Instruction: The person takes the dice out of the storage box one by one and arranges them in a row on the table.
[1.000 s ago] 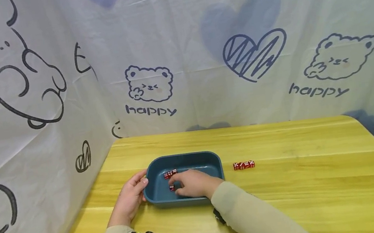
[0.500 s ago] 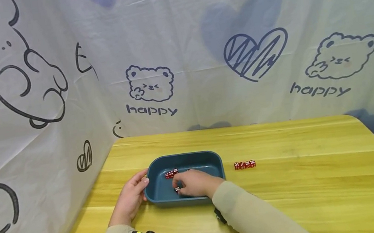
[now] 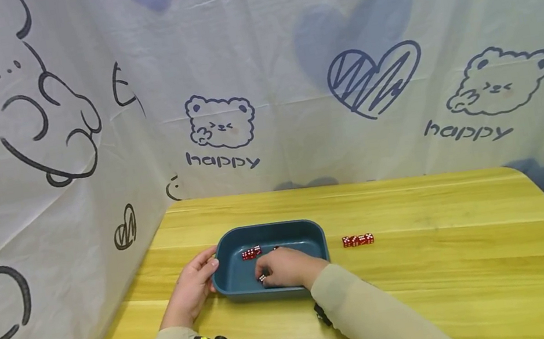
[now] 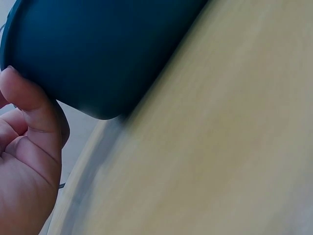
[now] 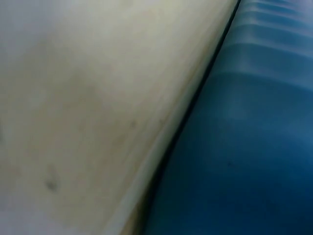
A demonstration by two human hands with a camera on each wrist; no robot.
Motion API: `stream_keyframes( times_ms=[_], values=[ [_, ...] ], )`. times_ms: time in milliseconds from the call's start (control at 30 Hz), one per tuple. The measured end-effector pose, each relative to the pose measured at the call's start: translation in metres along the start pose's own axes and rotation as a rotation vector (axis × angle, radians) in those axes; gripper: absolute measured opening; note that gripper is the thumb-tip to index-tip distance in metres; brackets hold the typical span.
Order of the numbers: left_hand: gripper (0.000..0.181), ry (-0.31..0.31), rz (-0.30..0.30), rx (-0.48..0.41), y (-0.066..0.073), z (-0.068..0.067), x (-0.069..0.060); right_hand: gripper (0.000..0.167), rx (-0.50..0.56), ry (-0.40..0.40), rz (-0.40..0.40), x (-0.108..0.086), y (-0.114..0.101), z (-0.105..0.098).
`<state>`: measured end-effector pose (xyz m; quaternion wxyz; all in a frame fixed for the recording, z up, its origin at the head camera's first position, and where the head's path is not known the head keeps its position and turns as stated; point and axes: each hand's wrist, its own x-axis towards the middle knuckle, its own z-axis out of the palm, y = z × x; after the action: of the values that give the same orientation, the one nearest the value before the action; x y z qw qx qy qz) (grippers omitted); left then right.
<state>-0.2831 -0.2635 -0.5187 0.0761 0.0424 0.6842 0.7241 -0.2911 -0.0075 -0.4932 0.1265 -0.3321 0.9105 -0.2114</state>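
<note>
By the right hand (image 3: 289,266), with its fingers curled down into the tray (image 3: 282,293), a single red die (image 3: 262,278) appears to be pinched at the fingertips, close above the tray's floor near the near wall; whether it has been lifted clear cannot be told. Compared with a second ago, hand and die have been brought together slightly nearer to that wall and to the right, and the fingers have been drawn in more closely. By this, the die is judged to be under control rather than loose, and parted from the other dice. Farther back in the tray, a short row of dice (image 3: 251,253) is left untouched, and a sliver of red (image 3: 275,248), probably another die, is partly hidden behind the hand.

The tray's left end is held by the left hand (image 3: 191,287), the thumb being laid against the wall by the rim, so the tray is kept steady. Outside the tray, well apart from its right end, a second row of red dice (image 3: 358,240) is set on the worktop (image 3: 451,271).
</note>
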Motion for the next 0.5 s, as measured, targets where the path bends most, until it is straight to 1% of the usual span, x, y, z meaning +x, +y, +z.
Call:
stream_keyframes(
  times_ms=[233, 500],
  values=[
    [0.046, 0.001, 0.004, 0.003, 0.0021, 0.0014, -0.0006, 0.01, -0.003, 0.028, -0.014, -0.0015, -0.0002, 0.0001],
    [0.045, -0.001, -0.004, 0.008, 0.0033, 0.0019, -0.0019, 0.012, 0.013, 0.066, -0.005, -0.0045, -0.0037, -0.0009]
  ],
)
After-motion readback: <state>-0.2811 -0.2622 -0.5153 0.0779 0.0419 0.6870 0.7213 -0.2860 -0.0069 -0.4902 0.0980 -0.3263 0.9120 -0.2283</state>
